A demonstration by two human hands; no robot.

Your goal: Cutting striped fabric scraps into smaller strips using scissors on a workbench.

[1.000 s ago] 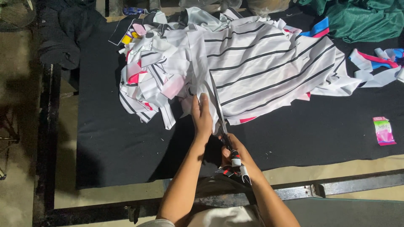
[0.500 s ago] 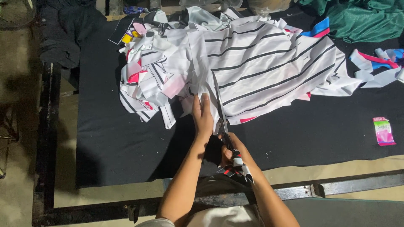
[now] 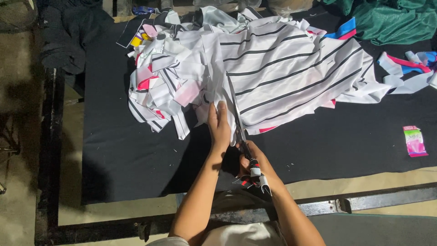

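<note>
The left hand presses flat on white fabric with thin black stripes spread over the black-covered tabletop. Just beside it, the right hand grips long metal scissors, blades lying along the cloth's edge.

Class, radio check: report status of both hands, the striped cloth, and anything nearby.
Left hand flat on white striped fabric. Right hand gripping scissors, blades into the cloth. Pile of cut scraps beside; pink packet lies apart on the black table cover.
</note>
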